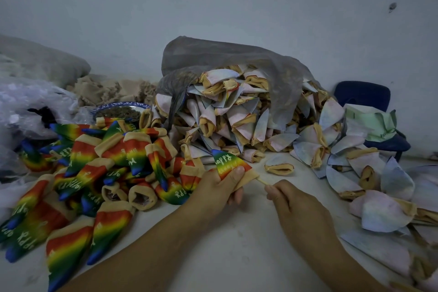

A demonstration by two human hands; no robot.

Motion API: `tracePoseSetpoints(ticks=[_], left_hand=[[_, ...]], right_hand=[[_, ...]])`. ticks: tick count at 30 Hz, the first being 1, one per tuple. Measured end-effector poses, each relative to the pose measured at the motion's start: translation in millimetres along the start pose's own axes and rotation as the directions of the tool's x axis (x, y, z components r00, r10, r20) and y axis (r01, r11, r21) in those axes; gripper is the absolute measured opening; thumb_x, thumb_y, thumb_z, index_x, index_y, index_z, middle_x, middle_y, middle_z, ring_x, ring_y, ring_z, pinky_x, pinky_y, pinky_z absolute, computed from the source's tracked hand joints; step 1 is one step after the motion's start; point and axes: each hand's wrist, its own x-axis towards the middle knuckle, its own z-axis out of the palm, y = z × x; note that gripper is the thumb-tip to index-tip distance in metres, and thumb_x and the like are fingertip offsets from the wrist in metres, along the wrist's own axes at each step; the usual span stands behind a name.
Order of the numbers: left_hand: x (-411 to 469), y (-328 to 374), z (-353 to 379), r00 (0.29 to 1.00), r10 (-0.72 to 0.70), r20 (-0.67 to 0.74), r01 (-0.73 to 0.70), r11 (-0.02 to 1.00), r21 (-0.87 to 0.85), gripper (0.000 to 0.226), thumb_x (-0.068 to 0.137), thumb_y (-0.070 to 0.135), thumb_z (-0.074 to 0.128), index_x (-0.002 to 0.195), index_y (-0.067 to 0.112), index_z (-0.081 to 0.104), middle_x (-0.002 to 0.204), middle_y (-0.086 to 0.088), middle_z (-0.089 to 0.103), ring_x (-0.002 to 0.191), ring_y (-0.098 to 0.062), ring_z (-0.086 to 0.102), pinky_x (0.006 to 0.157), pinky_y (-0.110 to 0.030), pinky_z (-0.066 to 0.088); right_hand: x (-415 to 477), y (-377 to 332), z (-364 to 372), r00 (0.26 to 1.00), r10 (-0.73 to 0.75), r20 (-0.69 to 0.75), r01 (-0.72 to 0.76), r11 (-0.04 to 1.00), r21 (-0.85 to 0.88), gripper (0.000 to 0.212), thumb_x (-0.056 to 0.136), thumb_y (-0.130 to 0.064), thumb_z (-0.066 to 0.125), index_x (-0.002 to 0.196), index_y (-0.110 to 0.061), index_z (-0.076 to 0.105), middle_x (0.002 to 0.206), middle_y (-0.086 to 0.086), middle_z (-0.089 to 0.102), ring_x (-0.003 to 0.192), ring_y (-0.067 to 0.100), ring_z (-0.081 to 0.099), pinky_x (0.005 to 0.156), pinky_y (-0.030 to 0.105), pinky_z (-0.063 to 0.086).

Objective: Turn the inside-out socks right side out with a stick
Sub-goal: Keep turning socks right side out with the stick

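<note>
A rainbow sock point(228, 161), printed side out and lettered "happy", is gripped by the left hand point(213, 188) just above the white table point(225, 244), near its centre. The thumb is pressed across the coloured fabric and the remaining fingers are curled under the beige cuff. A thin wooden stick point(261, 181) protrudes from the cuff opening. Its outer end is pinched in the curled fingers of the right hand point(294, 201), which is positioned just beside the left hand without contact. How far the stick extends inside the sock cannot be determined. A pile of rainbow socks point(94, 173), all printed side out, is spread over the left part of the table. A heap of inside-out socks point(237, 116), pale with beige cuffs, is spilled from a grey plastic bag point(213, 54) behind the hands and is extended along the right edge. A single inside-out sock point(279, 168) is located apart from the heap, near the stick. A blue-rimmed plate point(123, 108) is positioned behind the rainbow pile, and a blue chair point(362, 95) is visible at the far right.
</note>
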Motion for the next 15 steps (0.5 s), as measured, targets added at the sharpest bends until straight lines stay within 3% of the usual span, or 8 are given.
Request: tracePoseSetpoints(ticks=[2, 5, 9, 13, 15], left_hand=[[1.5, -1.7, 0.4, 0.999, -0.035, 0.007, 0.035, 0.999, 0.027, 0.062, 0.098, 0.056, 0.041, 0.05, 0.022, 0.059, 0.048, 0.008, 0.051, 0.049, -0.005, 0.048, 0.055, -0.018, 0.038], [1.8, -2.0, -0.9, 0.997, -0.077, 0.001, 0.077, 0.996, -0.043, 0.055, 0.089, 0.062, 0.048, 0.065, 0.016, 0.066, 0.044, 0.008, 0.051, 0.04, -0.003, 0.045, 0.047, -0.018, 0.037], [0.9, -1.3, -5.7, 0.98, -0.142, -0.137, 0.124, 0.983, -0.133, 0.062, 0.071, 0.078, 0.047, 0.046, 0.022, 0.057, 0.04, 0.003, 0.044, 0.035, -0.008, 0.04, 0.041, -0.016, 0.034], [7.3, -3.7, -12.6, 0.947, -0.226, -0.229, 0.139, 0.929, -0.344, 0.071, 0.091, 0.07, 0.033, 0.052, 0.02, 0.064, 0.042, -0.003, 0.046, 0.041, -0.011, 0.045, 0.053, -0.024, 0.045], [11.4, -5.1, -13.9, 0.934, -0.284, -0.219, 0.142, 0.854, -0.501, 0.073, 0.096, 0.066, 0.029, 0.06, 0.016, 0.069, 0.045, -0.003, 0.048, 0.039, -0.012, 0.042, 0.048, -0.024, 0.039]], right_hand=[[0.4, 0.1, 1.5, 0.999, 0.026, 0.018, -0.027, 1.0, 0.015, 0.042, 0.091, -0.061, 0.023, 0.088, -0.033, 0.054, 0.08, -0.014, 0.064, 0.07, 0.002, 0.056, 0.064, 0.027, 0.048], [0.8, 0.0, 1.6, 1.0, 0.013, 0.018, -0.014, 0.999, 0.05, 0.047, 0.087, -0.065, 0.022, 0.086, -0.031, 0.054, 0.071, -0.012, 0.061, 0.064, 0.003, 0.054, 0.057, 0.025, 0.042], [-0.7, -1.3, 1.2, 0.992, -0.053, 0.118, 0.053, 0.999, 0.008, 0.041, 0.091, -0.062, 0.024, 0.082, -0.03, 0.046, 0.061, -0.006, 0.05, 0.06, 0.007, 0.05, 0.051, 0.02, 0.032], [1.7, 2.0, -2.2, 0.993, 0.02, 0.115, -0.012, 0.997, -0.073, 0.039, 0.095, -0.055, 0.032, 0.069, -0.027, 0.031, 0.058, -0.003, 0.045, 0.054, 0.007, 0.044, 0.05, 0.022, 0.031], [4.1, 5.3, -4.0, 0.99, 0.098, 0.105, -0.091, 0.993, -0.07, 0.04, 0.096, -0.049, 0.037, 0.066, -0.024, 0.028, 0.055, -0.001, 0.042, 0.052, 0.009, 0.043, 0.049, 0.027, 0.031]])
